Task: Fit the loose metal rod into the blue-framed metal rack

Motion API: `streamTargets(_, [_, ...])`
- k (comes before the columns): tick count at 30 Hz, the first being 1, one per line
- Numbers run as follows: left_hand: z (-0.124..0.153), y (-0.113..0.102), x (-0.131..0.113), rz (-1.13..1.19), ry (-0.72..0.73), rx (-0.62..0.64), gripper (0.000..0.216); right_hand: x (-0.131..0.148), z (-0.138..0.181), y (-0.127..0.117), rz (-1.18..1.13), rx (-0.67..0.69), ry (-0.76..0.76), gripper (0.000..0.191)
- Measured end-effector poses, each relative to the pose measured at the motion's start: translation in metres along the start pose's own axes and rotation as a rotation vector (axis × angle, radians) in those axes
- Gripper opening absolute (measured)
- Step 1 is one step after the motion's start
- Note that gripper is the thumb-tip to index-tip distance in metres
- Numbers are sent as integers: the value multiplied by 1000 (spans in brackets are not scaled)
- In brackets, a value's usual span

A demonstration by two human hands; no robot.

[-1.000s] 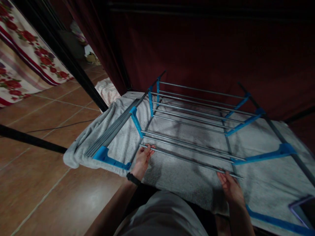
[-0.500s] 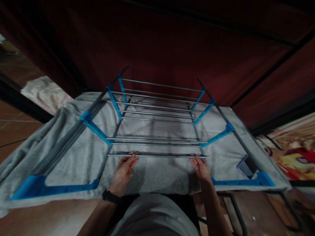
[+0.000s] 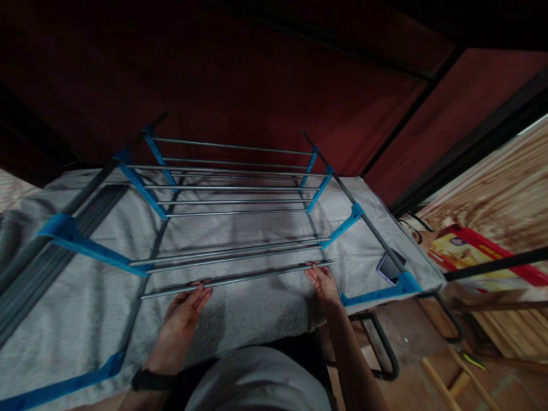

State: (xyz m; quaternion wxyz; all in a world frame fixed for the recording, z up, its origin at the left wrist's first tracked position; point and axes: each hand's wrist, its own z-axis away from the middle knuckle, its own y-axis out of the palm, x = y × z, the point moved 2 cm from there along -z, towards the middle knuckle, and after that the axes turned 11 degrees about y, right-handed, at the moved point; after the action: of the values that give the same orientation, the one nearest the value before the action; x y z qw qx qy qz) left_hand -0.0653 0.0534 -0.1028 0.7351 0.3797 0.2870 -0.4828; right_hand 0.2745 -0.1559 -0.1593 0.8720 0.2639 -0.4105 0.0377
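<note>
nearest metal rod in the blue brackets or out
Out: both ends of the rod lie free over the towel, clear of the blue brackets; left hand and right hand touch it.

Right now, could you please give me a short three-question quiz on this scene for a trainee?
1. True or false: the left hand and the right hand both touch the nearest rod.
2. What lies on the towel to the right of the right hand? A) a phone B) a cup C) a shoe
3. Fill in: the brackets of the rack are ___ in colour.
Key: 1 true; 2 A; 3 blue.
</note>
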Motion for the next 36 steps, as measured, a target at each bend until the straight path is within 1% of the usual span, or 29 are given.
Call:
streamTargets(6, [-2,2,-2,-19,-29,-33,33,0,-1,1,-21,3,10,38])
streamTargets(11, [-2,1,-2,-26,-18,6,35,-1,-2,1,-34,-10,21,36])
streamTargets(17, [-4,1,-2,-44,-24,-9,40,-2,-6,-1,-44,-28,20,32])
streamTargets(27, [-8,0,-3,-60,-46,-5,38,-4,-13,-3,-58,-25,36,38])
streamTargets(36, [-8,0,-1,-84,-1,-3,32,-3,-10,-2,-59,-12,34,41])
